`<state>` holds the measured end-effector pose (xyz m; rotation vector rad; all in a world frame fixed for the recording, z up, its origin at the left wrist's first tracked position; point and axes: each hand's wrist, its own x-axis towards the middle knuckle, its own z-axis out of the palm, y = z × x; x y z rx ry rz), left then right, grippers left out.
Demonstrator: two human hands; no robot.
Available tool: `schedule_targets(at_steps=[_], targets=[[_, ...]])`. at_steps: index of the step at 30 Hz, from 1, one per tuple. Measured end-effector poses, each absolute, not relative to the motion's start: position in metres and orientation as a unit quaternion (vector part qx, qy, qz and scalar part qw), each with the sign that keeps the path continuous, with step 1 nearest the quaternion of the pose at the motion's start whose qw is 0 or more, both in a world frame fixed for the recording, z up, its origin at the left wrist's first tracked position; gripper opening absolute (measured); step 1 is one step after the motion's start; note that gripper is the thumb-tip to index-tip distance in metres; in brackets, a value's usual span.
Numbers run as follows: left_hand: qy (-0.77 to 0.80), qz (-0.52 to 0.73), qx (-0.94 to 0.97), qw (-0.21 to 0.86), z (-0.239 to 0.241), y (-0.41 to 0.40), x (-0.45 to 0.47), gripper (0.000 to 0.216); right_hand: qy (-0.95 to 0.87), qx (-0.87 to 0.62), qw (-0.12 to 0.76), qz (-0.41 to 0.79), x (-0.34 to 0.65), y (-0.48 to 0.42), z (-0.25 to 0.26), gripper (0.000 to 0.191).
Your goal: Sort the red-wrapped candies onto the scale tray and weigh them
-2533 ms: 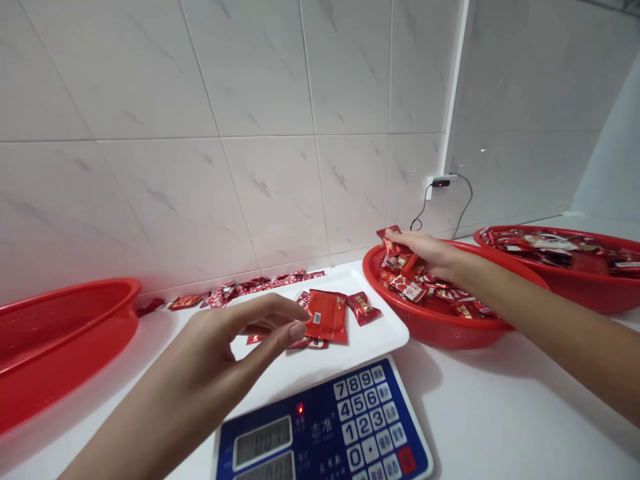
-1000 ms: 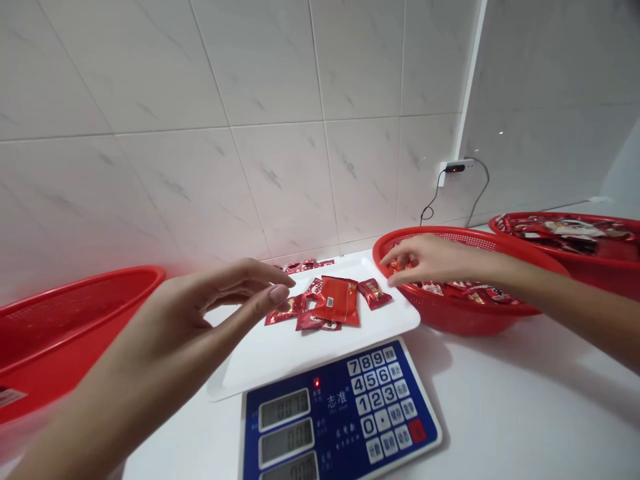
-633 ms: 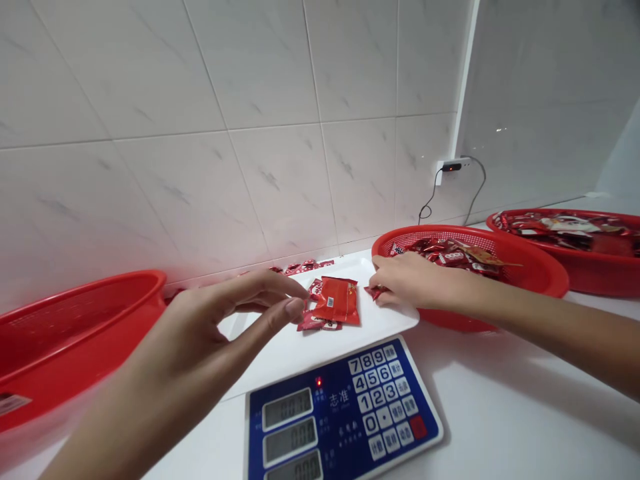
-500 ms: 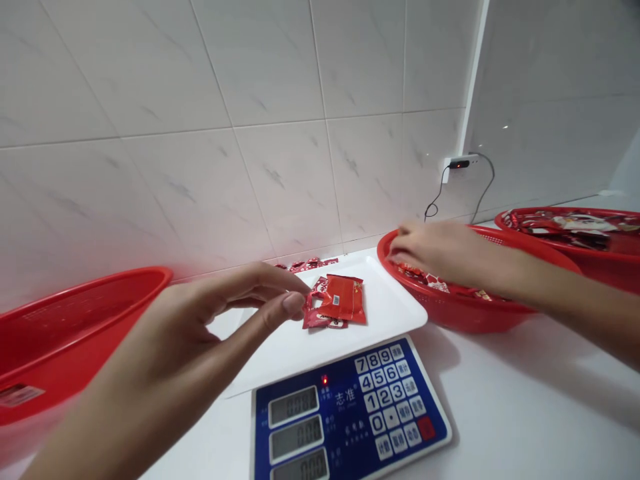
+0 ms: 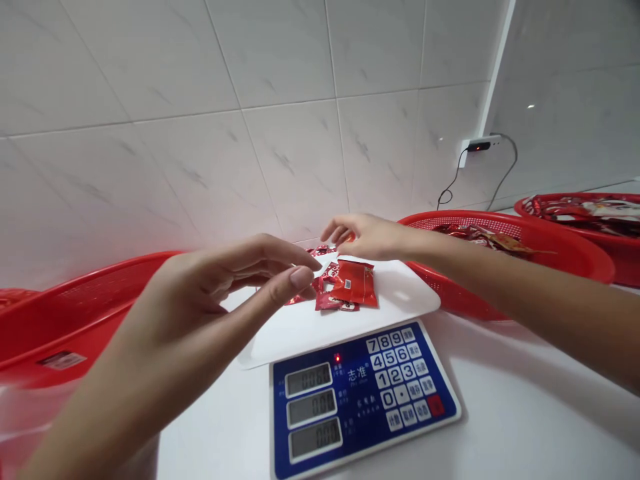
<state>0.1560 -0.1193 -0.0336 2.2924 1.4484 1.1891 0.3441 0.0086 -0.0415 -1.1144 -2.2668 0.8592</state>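
My left hand [image 5: 220, 293] hovers over the left part of the white scale tray [image 5: 400, 297], thumb and forefinger apart, nothing in them. My right hand [image 5: 367, 237] reaches over the back of the tray with its fingers curled; a bit of red wrapper shows under them. Just below it on the tray lies a large red packet [image 5: 357, 283] on top of a few small red candies [image 5: 327, 300]. The blue electronic scale [image 5: 360, 393] with its keypad and three displays is in front of me.
A red basket [image 5: 550, 250] with wrapped candies stands right of the tray, and another red basket [image 5: 575, 207] stands further right. A red basket [image 5: 100, 293] stands at the left. On the tiled wall a charger [image 5: 480, 143] with a cable is plugged in. The counter is white.
My right hand took a small candy off the tray's right side, went into the near basket, then came back over the rear of the tray. My left hand kept hovering.
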Motion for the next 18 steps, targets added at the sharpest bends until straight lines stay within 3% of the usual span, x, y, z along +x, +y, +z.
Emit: schedule_targets(at_steps=[3, 9, 18], targets=[[0.48, 0.386, 0.781, 0.099, -0.035, -0.119, 0.157, 0.015, -0.85, -0.361, 0.2, 0.327, 0.33, 0.009, -0.049, 0.04], [0.47, 0.401, 0.781, 0.094, -0.037, -0.114, 0.152, 0.014, -0.79, -0.416, 0.338, 0.299, 0.348, 0.005, -0.042, 0.032], [0.482, 0.388, 0.777, 0.114, -0.036, -0.112, 0.154, 0.017, -0.763, -0.446, 0.35, 0.311, 0.374, 0.004, -0.028, 0.025]])
